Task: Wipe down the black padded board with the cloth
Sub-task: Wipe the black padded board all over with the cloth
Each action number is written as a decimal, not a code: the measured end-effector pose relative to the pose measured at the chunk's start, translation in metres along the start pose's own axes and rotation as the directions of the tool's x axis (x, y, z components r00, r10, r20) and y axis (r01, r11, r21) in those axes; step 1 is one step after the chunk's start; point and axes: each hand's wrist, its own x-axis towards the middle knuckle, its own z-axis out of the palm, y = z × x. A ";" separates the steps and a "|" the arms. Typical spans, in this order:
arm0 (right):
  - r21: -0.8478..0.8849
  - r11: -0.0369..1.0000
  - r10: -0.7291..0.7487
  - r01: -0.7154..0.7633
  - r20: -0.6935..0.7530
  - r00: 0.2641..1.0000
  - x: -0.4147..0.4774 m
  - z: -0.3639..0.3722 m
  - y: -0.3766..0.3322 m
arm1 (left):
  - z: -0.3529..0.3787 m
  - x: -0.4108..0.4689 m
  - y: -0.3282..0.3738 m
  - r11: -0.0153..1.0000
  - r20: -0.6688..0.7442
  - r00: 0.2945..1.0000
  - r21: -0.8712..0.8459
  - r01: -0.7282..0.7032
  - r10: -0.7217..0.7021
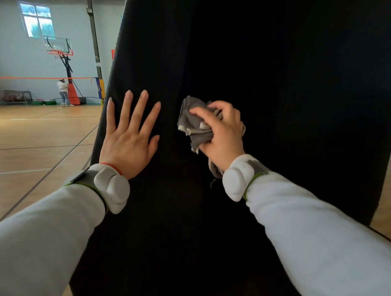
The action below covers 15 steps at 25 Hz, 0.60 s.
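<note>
View: head, the only one.
Board point(285, 84): black, padded, upright, tall; fills the middle and right of the frame, directly in front of the person. Its left edge runs down beside the left hand.
Cloth point(192, 122): grey, crumpled, frayed pale hem; bunched in the right hand against the board's face, at about mid-height in the frame. A loose tail hangs below the wrist.
Cloth, handling (judged): light, soft and limp; it takes any shape. Best held as a wad in the palm, with a flat fold left out to meet the surface.
Board, handling (judged): bulky, with a yielding surface. It may rock under a push, so a brace near the edge is sensible. Not a thing to lift.
Left hand point(128, 141): flat, fingers straight and spread, palm on the board close to its left edge; holds nothing.
Right hand point(222, 135): fingers and thumb curled round the cloth, back of the hand to the camera, knuckles up and left.
Arms: both stretched forward, in pale sleeves point(322, 235); a white unit point(112, 188) is strapped at each wrist.
Task state (judged): wiping in hand. How much is done cannot be told, as the black face shows no marks.
Surroundings: wooden floor point(30, 137), hoop point(58, 52), window point(36, 20), a far person point(62, 90).
</note>
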 end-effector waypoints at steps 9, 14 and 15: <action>0.048 0.995 -0.097 0.085 0.333 0.938 -0.005 -0.028 0.005 | -0.003 -0.007 -0.005 0.999 0.042 0.998 -0.004 -0.045 0.045; 0.027 0.994 0.107 -0.107 -0.031 0.994 0.032 -0.018 -0.006 | 0.004 -0.012 -0.004 0.999 0.008 0.999 0.021 -0.040 0.040; 0.003 0.996 0.091 -0.090 -0.045 0.995 0.026 -0.010 -0.008 | 0.005 -0.012 -0.004 0.999 0.005 0.999 0.023 -0.038 0.038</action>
